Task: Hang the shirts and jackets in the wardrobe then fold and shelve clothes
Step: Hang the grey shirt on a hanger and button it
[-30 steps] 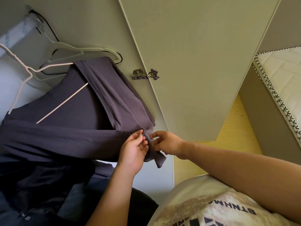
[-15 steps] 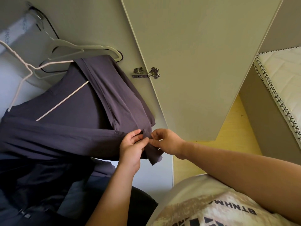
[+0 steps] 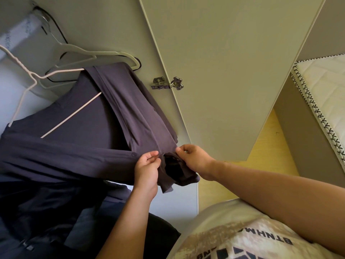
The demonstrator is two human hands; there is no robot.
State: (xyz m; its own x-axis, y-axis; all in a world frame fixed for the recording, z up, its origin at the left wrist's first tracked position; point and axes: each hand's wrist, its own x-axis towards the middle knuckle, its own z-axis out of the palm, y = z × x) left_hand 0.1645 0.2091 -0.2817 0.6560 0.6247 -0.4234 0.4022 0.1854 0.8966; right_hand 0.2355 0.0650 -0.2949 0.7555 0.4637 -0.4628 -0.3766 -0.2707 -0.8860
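Wardrobe [image 3: 104, 19] | left hand [image 3: 147, 171], right hand [image 3: 194, 159] drawn apart | shirt [image 3: 93, 118] edges parted

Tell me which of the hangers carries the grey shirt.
The thin white hanger: its arm runs inside the grey shirt. The thicker pale hanger and black hanger hang bare.

The shirt [image 3: 89, 128] before you is plain dark purplish grey, its hanger [image 3: 71, 115] white. The wardrobe door [image 3: 224, 71] is pale grey-green, the floor [image 3: 265, 150] yellow, the mattress [image 3: 326, 86] white and quilted with black cross-stitched edging. Your T-shirt [image 3: 233, 234] is cream with dark lettering.
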